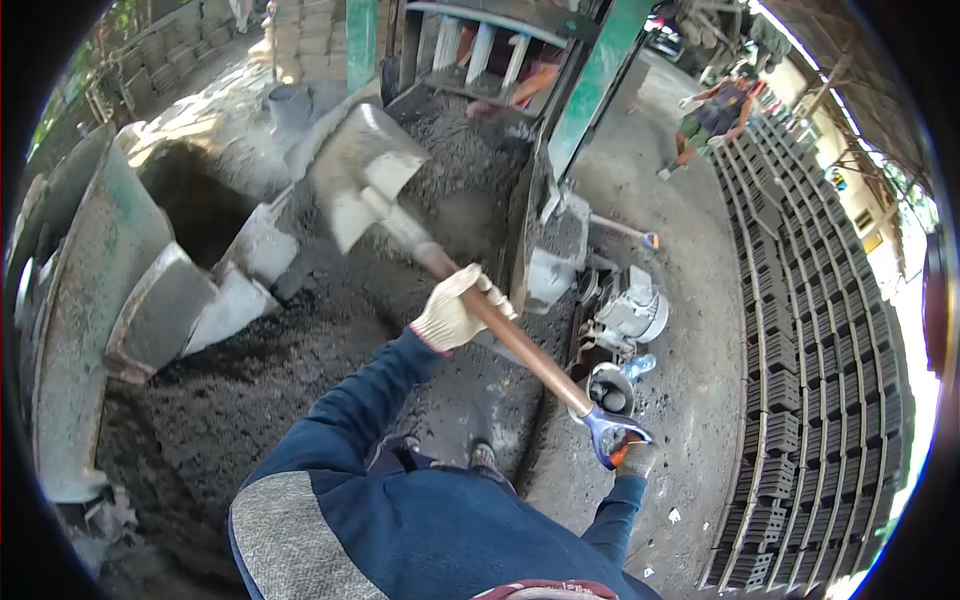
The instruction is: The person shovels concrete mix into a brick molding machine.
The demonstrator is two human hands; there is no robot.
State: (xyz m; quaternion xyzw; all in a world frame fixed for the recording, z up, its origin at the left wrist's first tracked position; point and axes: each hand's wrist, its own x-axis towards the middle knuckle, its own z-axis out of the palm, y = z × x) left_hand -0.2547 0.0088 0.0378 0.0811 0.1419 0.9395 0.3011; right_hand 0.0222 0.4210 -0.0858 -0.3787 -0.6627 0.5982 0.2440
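Note:
A shovel (pixel 535 358) with a wooden shaft and a blue-and-orange D-handle slants across the middle. My left hand (pixel 460 308), in a pale knitted glove, is closed round the shaft below the blade. At the other end, my right hand (pixel 637 459) grips the D-handle, its fingers partly hidden. The shovel blade (pixel 350 165) is smeared by motion and raised over the rim of the machine's feed tray, in front of dark, crumbly material (pixel 465 165). More of that material (pixel 300 370) covers the ground on the left of my feet.
Rusty metal plates (pixel 95 290) stand on the left. Right of the shaft are a motor (pixel 632 308), a bucket (pixel 611 385) and another shovel (pixel 625 230). Rows of dark blocks (pixel 800 380) line the right side. A person (pixel 715 115) sits far back; another person's arm (pixel 535 85) reaches in behind the machine.

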